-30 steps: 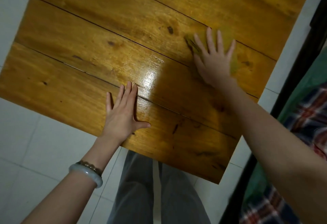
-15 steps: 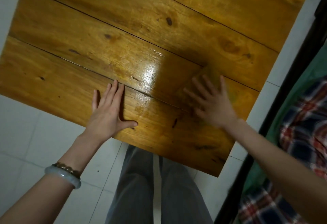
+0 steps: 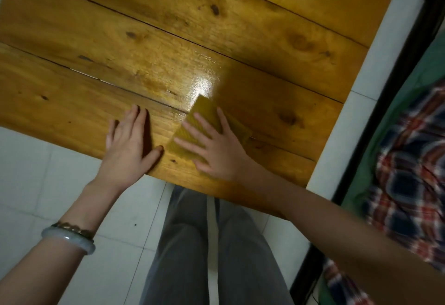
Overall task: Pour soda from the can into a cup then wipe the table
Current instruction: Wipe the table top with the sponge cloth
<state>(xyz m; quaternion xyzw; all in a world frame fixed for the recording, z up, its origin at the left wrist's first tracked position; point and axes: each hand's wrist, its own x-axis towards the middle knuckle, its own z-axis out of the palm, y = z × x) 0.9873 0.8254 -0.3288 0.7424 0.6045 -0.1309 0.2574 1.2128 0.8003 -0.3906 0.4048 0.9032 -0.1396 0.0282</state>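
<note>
A yellow-green folded cloth (image 3: 204, 114) lies flat on the glossy wooden table (image 3: 168, 40), near its front edge. My right hand (image 3: 214, 148) presses on the cloth with straight, spread fingers. My left hand (image 3: 130, 146) rests flat on the table just left of the cloth, its thumb tip almost touching the cloth's corner. No can or cup is in view.
White floor tiles (image 3: 36, 172) show to the left and below the table. My grey trousers (image 3: 212, 251) are under the table's front edge. At the right, past a white strip, a dark frame borders a green surface with a plaid cloth (image 3: 409, 172).
My right hand has slid the cloth from the far right of the table toward the front edge and leftward, close to my left hand. My left hand stays flat on the table.
</note>
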